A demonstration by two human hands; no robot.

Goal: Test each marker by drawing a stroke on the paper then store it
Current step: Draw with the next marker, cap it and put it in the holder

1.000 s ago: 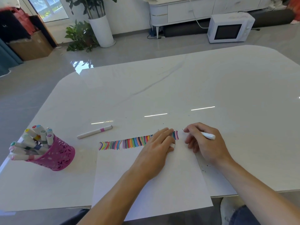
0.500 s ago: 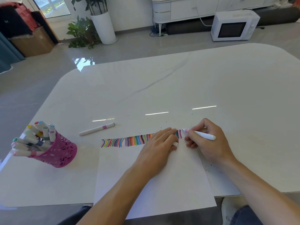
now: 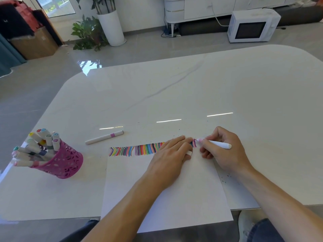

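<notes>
A white sheet of paper (image 3: 166,198) lies at the table's near edge, with a row of coloured strokes (image 3: 139,150) along its top. My left hand (image 3: 172,154) presses flat on the paper over the row's right part, with a small white marker cap (image 3: 189,153) tucked under its fingers. My right hand (image 3: 225,154) grips a white marker (image 3: 218,144) whose pink tip touches the right end of the row. A pink mesh cup (image 3: 64,161) at the left holds several capped markers. One capped white marker with a pink band (image 3: 104,137) lies on the table between cup and paper.
The glossy white table (image 3: 192,93) stretches wide behind the paper, with small ink specks near the paper's right side. Beyond it on the floor stand a white microwave (image 3: 251,26) and a potted plant (image 3: 111,27).
My right hand has turned the marker so its tip points left onto the paper, and the stroke row has grown slightly at its right end. My left hand has stayed put.
</notes>
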